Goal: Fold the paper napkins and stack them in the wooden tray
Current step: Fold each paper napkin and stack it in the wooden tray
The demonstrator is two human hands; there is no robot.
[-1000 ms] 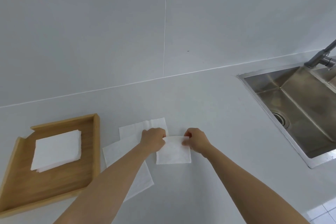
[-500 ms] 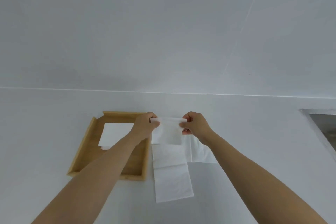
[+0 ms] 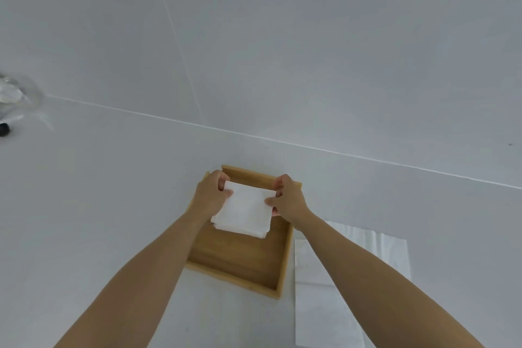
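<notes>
A folded white napkin [image 3: 248,203] is held over the wooden tray [image 3: 243,260], on top of a small stack of folded napkins [image 3: 240,227] lying in the tray's far half. My left hand [image 3: 211,195] pinches the napkin's far left corner. My right hand [image 3: 286,198] pinches its right edge. Whether the held napkin rests on the stack or hangs just above it, I cannot tell. Unfolded white napkins [image 3: 319,285] lie flat on the counter right of the tray, partly under my right forearm.
The white counter [image 3: 99,220] meets a white tiled wall [image 3: 282,51] behind the tray. At the far left edge a blurred clear object [image 3: 11,93] and a small black thing [image 3: 4,129] sit on the counter.
Both hands carried the folded napkin left from the counter to above the stack in the tray. The view swung left, so the sink has left the frame.
</notes>
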